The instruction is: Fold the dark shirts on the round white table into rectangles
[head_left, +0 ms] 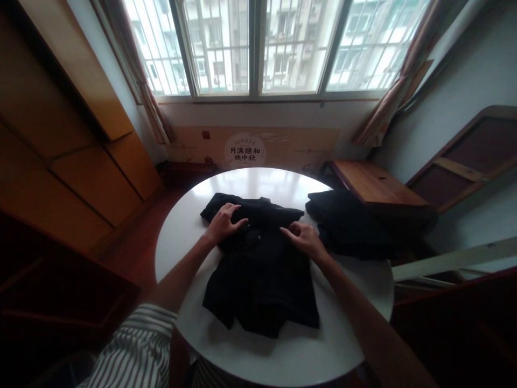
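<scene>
A dark garment, apparently black shorts [262,291], lies spread on the round white table [181,248], its two leg ends toward me. Across its far end runs a bunched or folded band of the same dark cloth, with small pale spots near the middle. My left hand [226,222] rests at the left of that band, thumb and fingers apart. On the right side, my right hand [306,238] is at the cloth with its fingers curled and thumb stretched inward; it appears to grip the fabric. Folds in the dark cloth are hard to make out.
A dark folded pile of cloth [347,223] sits at the table's right edge. Beyond it stands a wooden bench [375,183]. Wooden cabinets [92,178] line the left wall, and a barred window [254,48] spans the far wall.
</scene>
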Motion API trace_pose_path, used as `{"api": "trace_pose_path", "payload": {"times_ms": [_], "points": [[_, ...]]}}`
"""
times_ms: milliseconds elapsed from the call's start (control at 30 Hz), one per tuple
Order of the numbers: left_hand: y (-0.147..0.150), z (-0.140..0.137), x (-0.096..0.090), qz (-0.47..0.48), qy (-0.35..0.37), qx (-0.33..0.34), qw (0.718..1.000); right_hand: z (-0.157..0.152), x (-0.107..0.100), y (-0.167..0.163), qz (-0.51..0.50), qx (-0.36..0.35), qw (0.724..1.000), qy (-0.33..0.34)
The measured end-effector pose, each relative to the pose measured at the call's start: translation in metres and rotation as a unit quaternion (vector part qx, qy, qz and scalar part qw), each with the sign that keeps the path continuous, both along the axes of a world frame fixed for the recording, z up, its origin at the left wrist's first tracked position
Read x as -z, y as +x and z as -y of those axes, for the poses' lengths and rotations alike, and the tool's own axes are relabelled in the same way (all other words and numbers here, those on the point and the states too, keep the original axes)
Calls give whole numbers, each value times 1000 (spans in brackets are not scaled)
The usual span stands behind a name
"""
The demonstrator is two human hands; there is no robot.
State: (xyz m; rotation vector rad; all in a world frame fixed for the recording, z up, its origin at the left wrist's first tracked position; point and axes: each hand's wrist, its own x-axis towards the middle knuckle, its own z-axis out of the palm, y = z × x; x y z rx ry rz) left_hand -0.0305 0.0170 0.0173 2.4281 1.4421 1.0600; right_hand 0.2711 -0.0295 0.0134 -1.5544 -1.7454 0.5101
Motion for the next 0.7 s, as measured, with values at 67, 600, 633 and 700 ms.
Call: {"api": "trace_pose_path", "payload": {"times_ms": [67, 600, 633, 700], "points": [[3, 0, 5, -57, -64, -11, 996, 2, 2, 1, 51, -20, 997, -54], [7, 3, -3, 33, -37, 96, 994, -5, 14, 4, 63, 7, 995, -73], [8, 0, 2, -7, -28, 87, 996, -6, 14, 4, 74, 3, 994, -75], [10, -5, 12, -95, -63, 66, 991, -5, 14, 4, 84, 0, 993, -82]]}}
